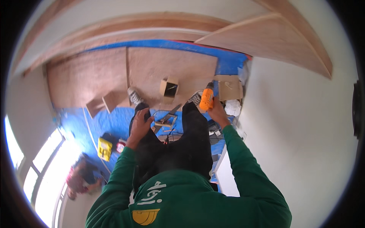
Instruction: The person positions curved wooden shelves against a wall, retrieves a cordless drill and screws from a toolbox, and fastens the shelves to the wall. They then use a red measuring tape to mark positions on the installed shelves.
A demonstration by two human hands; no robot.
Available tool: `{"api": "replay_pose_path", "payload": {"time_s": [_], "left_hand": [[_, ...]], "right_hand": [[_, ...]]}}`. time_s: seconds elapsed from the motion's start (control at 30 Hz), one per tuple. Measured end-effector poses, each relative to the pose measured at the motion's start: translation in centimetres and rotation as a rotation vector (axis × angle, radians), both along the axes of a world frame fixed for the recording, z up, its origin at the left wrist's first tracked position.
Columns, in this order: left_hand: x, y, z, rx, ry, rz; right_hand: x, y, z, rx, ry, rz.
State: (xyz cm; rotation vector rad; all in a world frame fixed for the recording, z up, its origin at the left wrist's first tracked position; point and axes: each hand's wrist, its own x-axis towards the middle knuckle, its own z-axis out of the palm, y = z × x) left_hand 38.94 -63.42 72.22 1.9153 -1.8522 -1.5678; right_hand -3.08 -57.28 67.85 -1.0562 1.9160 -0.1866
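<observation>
An orange cordless drill [207,99] is in my right hand [217,113], stretched forward beside my right knee, with its dark chuck pointing away from me. My left hand [140,127] hovers over my left thigh, loosely curved with the thumb apart, and I see nothing in it. Between my legs, a handsaw [170,114] lies by a shallow wooden tray [174,122] of small tools. Farther ahead stands a small open cardboard box [164,87] with something dark inside.
Plywood sheets [171,64] and a blue tarp [95,125] cover the floor. An angled wooden piece [108,102] and a yellow container [104,149] are at left; another person [81,176] is at lower left. A flattened cardboard box [230,88] lies right. Wooden shelves [273,41] project ahead.
</observation>
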Motion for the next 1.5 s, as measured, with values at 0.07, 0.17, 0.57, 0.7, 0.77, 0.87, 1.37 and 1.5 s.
{"api": "replay_pose_path", "payload": {"time_s": [0.07, 0.17, 0.57, 0.7, 0.77, 0.87, 1.37, 1.5], "left_hand": [[5.2, 2.8, -0.9, -0.028, -0.147, -0.068], [9.2, 6.3, -1.9, 0.149, -0.327, -0.028], [12.7, 7.3, -4.0, 0.170, -0.310, 0.216], [13.8, 8.7, -4.1, 0.203, -0.248, 0.264], [14.2, 10.1, -4.0, 0.197, -0.230, 0.275], [15.8, 12.9, -3.1, 0.184, -0.187, 0.441], [32.9, 25.8, -5.2, 0.359, 0.695, 1.737], [30.6, 38.2, -1.4, 0.271, 0.650, 2.122]], "right_hand": [[0.5, -1.2, -6.9, 0.063, 0.033, 0.121], [1.4, -2.9, -18.7, 0.057, 0.093, 0.292], [0.6, -10.4, -46.2, 0.031, 0.531, 0.766], [2.3, -10.8, -45.6, 0.185, 0.531, 0.790], [2.7, -10.1, -42.9, 0.229, 0.594, 0.786], [2.9, -6.6, -33.4, 0.097, 0.370, 0.736], [19.4, -9.9, 3.5, 0.238, 0.333, 0.478], [31.4, -19.3, 6.0, 0.028, 0.164, 0.821]]}}
